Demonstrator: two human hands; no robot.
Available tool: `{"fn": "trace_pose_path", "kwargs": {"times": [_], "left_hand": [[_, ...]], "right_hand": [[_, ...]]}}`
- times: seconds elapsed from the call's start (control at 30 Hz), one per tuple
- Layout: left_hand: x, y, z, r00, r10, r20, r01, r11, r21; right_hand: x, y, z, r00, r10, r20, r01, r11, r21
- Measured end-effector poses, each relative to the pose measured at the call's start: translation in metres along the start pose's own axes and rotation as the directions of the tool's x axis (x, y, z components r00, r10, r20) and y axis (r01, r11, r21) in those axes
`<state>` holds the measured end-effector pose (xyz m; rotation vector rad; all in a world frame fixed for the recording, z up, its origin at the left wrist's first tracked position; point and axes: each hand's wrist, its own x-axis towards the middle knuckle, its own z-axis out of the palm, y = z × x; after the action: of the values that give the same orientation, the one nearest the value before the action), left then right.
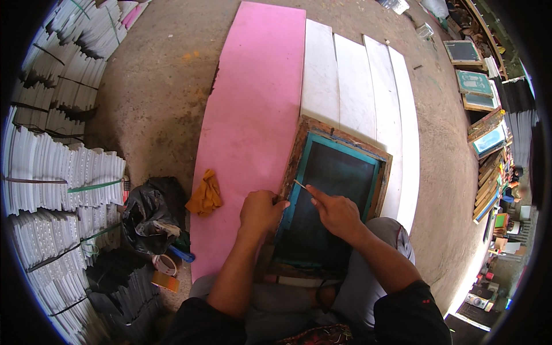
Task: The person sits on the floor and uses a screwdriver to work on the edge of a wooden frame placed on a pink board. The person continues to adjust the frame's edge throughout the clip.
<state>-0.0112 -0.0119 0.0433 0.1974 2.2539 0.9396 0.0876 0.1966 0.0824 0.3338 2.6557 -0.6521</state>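
Note:
A wooden screen-printing frame (384,171) with dark mesh and a turquoise border leans in front of me, its lower end by my legs. My left hand (260,211) is closed at the frame's left side, thumb against the edge. In my right hand (335,214) a thin, pale stick-like tool (299,184) is pinched, index finger stretched along it. Its tip touches the turquoise border at the left, or sits just above it; I cannot tell which. The exact kind of tool is too small to make out.
Under the frame lie a long pink sheet (253,103) and several white sheets (353,75). An orange cloth (204,194) rests on the pink one. At left are a black plastic bag (154,210), a tape roll (165,264) and bundled stacks (63,169). More frames (475,83) stand right.

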Motion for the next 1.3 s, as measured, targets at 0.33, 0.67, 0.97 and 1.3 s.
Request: {"fn": "trace_pose_path", "kwargs": {"times": [0.33, 0.67, 0.97, 1.3], "left_hand": [[0.003, -0.007, 0.003, 0.999, 0.037, -0.008, -0.037, 0.999, -0.019], [0.002, -0.009, 0.005, 0.998, 0.055, -0.015, -0.055, 0.998, 0.007], [0.003, -0.009, 0.013, 0.989, 0.138, -0.060, -0.131, 0.986, 0.105], [0.005, 0.000, 0.004, 0.996, 0.087, 0.015, -0.088, 0.991, 0.100]], "right_hand": [[-0.003, -0.003, 0.003, 0.998, -0.030, -0.052, 0.027, 0.998, -0.059], [-0.002, -0.032, -0.012, 1.000, 0.021, 0.022, -0.014, 0.956, -0.293], [0.009, -0.062, -0.011, 0.992, 0.071, 0.105, -0.024, 0.919, -0.394], [0.016, 0.033, 0.040, 0.975, -0.153, -0.163, 0.205, 0.905, 0.374]]}}
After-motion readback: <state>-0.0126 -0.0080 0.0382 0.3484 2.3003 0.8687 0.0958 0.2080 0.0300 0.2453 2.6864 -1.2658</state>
